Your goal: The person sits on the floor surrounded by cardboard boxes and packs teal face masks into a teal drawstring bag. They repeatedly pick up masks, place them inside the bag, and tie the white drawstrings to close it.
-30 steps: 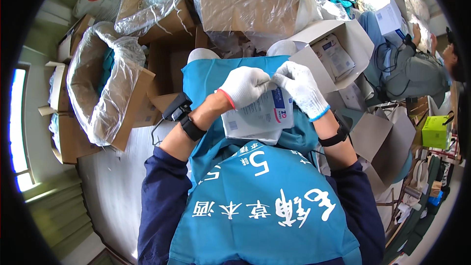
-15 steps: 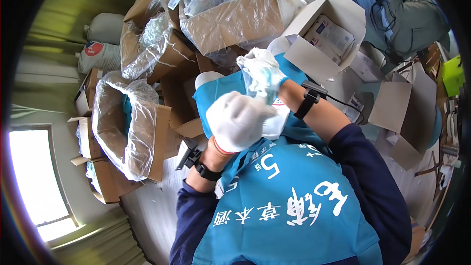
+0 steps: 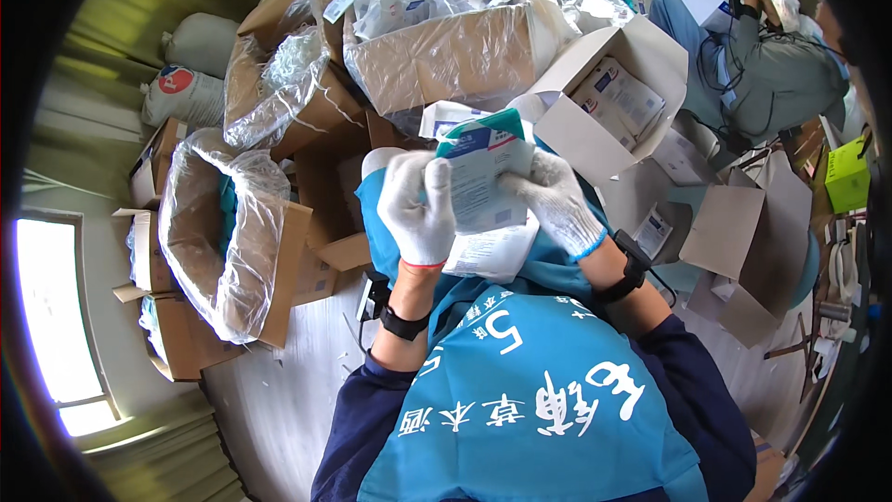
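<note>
My left hand (image 3: 418,209) and my right hand (image 3: 553,200), both in white knit gloves, hold a flat white and teal packet (image 3: 483,177) upright between them, in front of my blue vest. The left hand grips its left edge, the right hand its right edge. Under the packet, a stack of flat white packets (image 3: 492,251) rests on my lap. A black band sits on each wrist.
A big plastic-lined cardboard box (image 3: 446,56) full of similar packets stands ahead. An open white box (image 3: 613,93) with packets is at the right. A plastic-lined box (image 3: 223,232) sits at the left. Another person (image 3: 753,65) sits at the far right among cartons.
The packet has come up from my lap and is now held upright by both hands. The view has swung, so the boxes sit differently in the picture.
</note>
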Motion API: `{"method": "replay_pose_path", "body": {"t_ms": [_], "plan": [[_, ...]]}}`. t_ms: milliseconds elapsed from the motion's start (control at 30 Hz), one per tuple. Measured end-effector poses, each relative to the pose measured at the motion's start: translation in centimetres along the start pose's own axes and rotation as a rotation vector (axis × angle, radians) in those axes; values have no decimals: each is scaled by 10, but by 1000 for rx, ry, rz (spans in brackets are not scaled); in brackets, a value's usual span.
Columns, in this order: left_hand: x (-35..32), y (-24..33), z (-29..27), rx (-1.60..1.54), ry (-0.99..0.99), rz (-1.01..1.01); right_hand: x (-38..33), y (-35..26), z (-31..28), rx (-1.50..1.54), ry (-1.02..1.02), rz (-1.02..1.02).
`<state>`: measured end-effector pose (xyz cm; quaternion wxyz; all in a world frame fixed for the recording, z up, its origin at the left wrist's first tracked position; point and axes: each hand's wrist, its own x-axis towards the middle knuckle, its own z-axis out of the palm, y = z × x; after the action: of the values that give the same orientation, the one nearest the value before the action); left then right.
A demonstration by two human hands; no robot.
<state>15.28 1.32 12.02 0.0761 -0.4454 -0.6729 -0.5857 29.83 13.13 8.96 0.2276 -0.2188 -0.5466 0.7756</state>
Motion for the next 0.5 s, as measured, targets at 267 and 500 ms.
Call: {"method": "replay_pose_path", "body": {"t_ms": [267,500], "plan": [[42,25,-26,245,-575,23,7,-13,-13,-757,-63,-359],[40,-6,-63,-6,335,14,43,-8,-37,-1177,-141,-379]]}}
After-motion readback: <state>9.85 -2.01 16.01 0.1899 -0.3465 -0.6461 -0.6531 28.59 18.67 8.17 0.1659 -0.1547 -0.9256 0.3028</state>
